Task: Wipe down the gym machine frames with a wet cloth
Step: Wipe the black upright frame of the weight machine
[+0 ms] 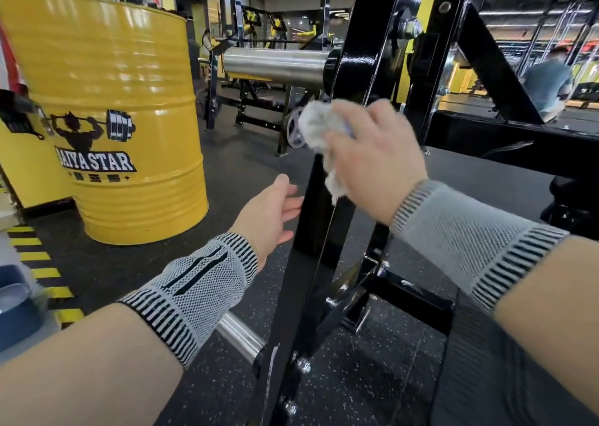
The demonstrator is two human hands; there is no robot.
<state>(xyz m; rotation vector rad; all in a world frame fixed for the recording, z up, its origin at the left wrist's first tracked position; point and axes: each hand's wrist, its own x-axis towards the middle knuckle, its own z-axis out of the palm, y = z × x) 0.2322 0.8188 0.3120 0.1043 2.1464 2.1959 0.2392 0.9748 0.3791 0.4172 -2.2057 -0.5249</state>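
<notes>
A glossy black machine frame (311, 231) rises slanting through the middle of the view. My right hand (372, 163) grips a crumpled white-grey cloth (319, 124) and holds it against the frame's upright bar, a tail of cloth hanging down below the palm. My left hand (270, 213) is lower and to the left, fingers straight and relaxed, their tips at the bar's left edge. Both wrists wear grey knit bands.
A yellow drum (123, 101) with a lifter logo stands at the left. A chrome weight sleeve (275, 64) sticks out leftward from the frame. Black cross members (405, 289) and bolts lie low. Yellow-black floor tape (42, 263) runs at far left. A mirror shows a person (547, 85).
</notes>
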